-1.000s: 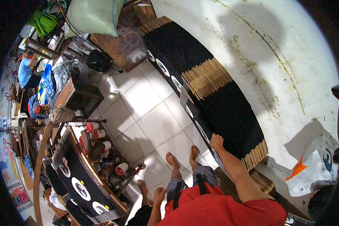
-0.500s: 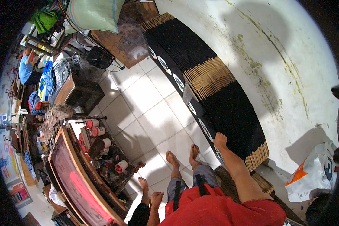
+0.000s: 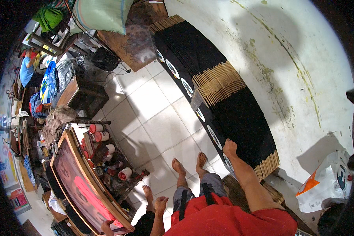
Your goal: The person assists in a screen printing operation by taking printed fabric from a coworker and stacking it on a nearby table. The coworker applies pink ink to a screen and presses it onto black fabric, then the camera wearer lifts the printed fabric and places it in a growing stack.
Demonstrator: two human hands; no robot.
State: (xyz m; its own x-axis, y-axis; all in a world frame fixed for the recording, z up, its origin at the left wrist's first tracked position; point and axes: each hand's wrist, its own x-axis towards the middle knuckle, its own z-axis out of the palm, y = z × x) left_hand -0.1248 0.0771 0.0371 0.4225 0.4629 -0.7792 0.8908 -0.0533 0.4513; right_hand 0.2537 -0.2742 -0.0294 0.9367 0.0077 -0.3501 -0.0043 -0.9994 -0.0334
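Note:
A long row of black boards (image 3: 240,118) with round white prints stands on edge along the white wall, with bands of bare wooden sticks (image 3: 218,84) among them. My right hand (image 3: 229,148) rests on the top edge of the front boards near the row's near end, fingers curled over it. My left hand (image 3: 161,204) hangs beside my red shirt, fingers loose, holding nothing. My bare feet (image 3: 189,165) stand on white floor tiles next to the row.
At the lower left a co-worker's hand (image 3: 106,227) holds a wooden screen frame (image 3: 86,185) with a red mesh; their foot (image 3: 147,192) is close to mine. Red-and-white cups (image 3: 102,137), a dark stool (image 3: 86,96), sacks and a white plastic bag (image 3: 322,185) stand around.
The wooden frame with the red mesh has come up at the lower left, covering the black printed sheets seen there before. My right hand stays on the boards.

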